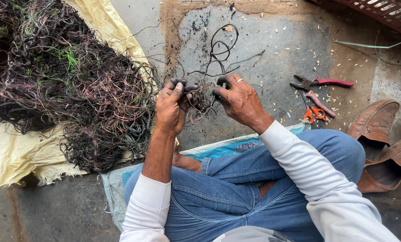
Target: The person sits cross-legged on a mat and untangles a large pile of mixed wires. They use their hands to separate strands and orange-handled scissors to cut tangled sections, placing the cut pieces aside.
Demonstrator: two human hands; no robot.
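My left hand and my right hand are raised over the concrete floor, both closed on a small tangled clump of dark wires held between them. Loose strands from the clump trail away over the floor. A ring shows on a finger of my right hand. A large heap of tangled dark, pinkish and green wires lies to the left on a yellow sack, close to my left hand.
Red-handled pliers, a second red-handled tool and small orange scissors lie on the floor at right. Brown leather shoes sit farther right. A reddish crate is at top right. I sit cross-legged on a blue-white sack.
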